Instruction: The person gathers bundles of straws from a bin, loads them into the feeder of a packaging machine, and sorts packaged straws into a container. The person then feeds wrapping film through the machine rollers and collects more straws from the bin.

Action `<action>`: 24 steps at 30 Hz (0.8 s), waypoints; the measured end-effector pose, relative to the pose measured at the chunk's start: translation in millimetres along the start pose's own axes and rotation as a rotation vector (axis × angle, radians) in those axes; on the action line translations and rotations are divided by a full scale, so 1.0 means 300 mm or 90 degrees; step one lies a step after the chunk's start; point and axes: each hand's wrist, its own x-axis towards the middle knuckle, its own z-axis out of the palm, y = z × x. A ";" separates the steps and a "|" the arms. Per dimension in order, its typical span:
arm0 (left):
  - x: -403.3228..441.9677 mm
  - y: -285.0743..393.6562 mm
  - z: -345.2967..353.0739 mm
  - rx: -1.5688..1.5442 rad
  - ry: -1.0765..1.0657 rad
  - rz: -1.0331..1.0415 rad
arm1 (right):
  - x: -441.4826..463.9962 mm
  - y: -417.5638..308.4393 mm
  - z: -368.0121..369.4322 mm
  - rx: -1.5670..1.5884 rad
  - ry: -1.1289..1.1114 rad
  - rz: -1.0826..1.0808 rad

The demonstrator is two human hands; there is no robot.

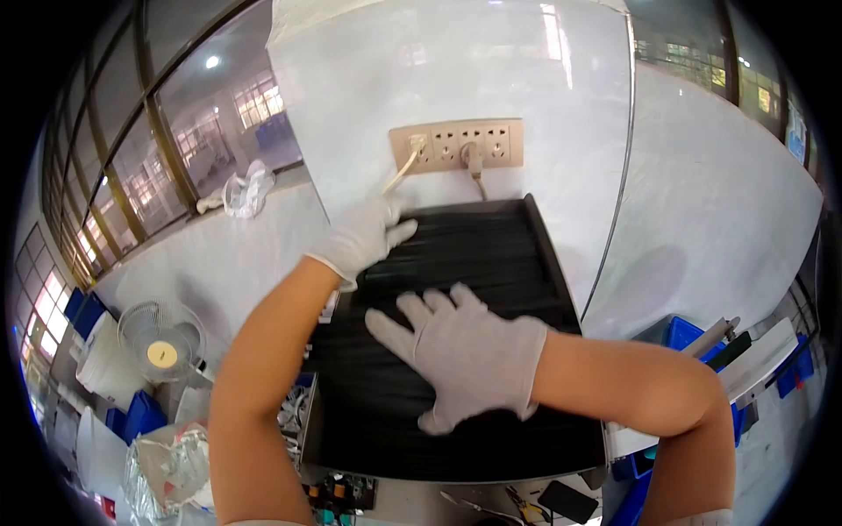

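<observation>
A wide black panel (456,250) with a grooved surface and raised side edges fills the middle of the view. On it lies my right hand (469,355) in a pale glove, fingers spread wide and palm down. My left hand (364,241), gloved too, rests at the panel's far left edge, its fingers apart and reaching toward the far corner. Whether any of those fingers curl under the edge is hidden. Neither hand holds a loose thing.
Behind the panel, a power strip (456,145) with two plugs sits on the wall. A fan (162,351) stands left. Below the panel are a black phone-like slab (568,501), pliers (524,506) and small parts. Blue bins (688,337) stand right; a crumpled plastic bag (249,188) lies on the ledge.
</observation>
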 end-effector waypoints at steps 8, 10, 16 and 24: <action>-0.318 0.396 -0.374 0.150 0.169 -0.100 | 0.145 0.234 -0.047 0.137 -0.102 0.143; -0.440 0.457 -0.371 0.103 0.135 -0.176 | 0.186 0.315 -0.030 0.228 -0.125 0.172; -0.587 0.567 -0.258 -0.018 0.147 -0.201 | 0.222 0.392 0.039 0.053 0.029 0.163; -0.318 0.522 -0.171 0.082 -0.154 -0.126 | 0.201 0.339 0.040 0.026 0.028 0.214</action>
